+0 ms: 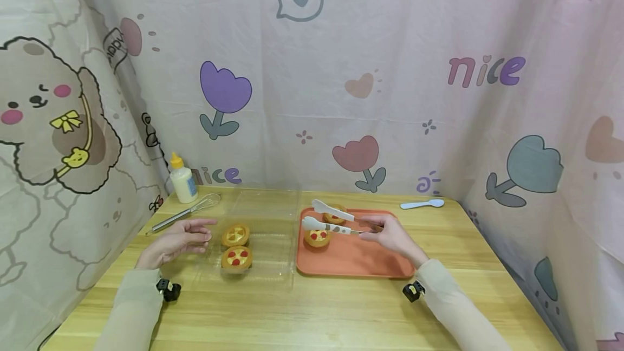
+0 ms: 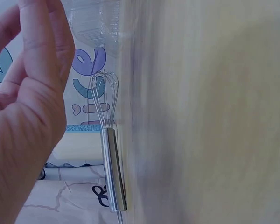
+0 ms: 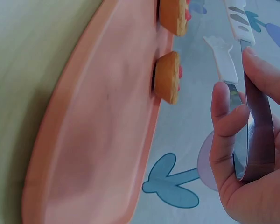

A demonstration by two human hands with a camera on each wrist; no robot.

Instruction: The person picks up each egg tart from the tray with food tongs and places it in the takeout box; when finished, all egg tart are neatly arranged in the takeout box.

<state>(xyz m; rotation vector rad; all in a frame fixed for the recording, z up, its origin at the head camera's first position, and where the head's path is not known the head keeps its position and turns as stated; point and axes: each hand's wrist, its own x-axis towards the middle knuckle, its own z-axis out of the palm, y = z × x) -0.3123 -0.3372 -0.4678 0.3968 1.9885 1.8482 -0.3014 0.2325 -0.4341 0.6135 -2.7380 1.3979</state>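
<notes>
Hovering by the clear box [image 1: 270,264], the left hand [image 1: 179,240] is holding nothing, fingers loosely bent. The right hand [image 1: 394,237] is gripping the tongs [image 1: 336,228], arms spread above the orange tray's [image 1: 346,264] left side, where the near tart [image 1: 318,239] is resting, the far tart [image 1: 336,215] sitting just behind. Judgement: straddling one tart squarely and squeezing lightly should be working best; lopsided pinching is risking slips.
</notes>
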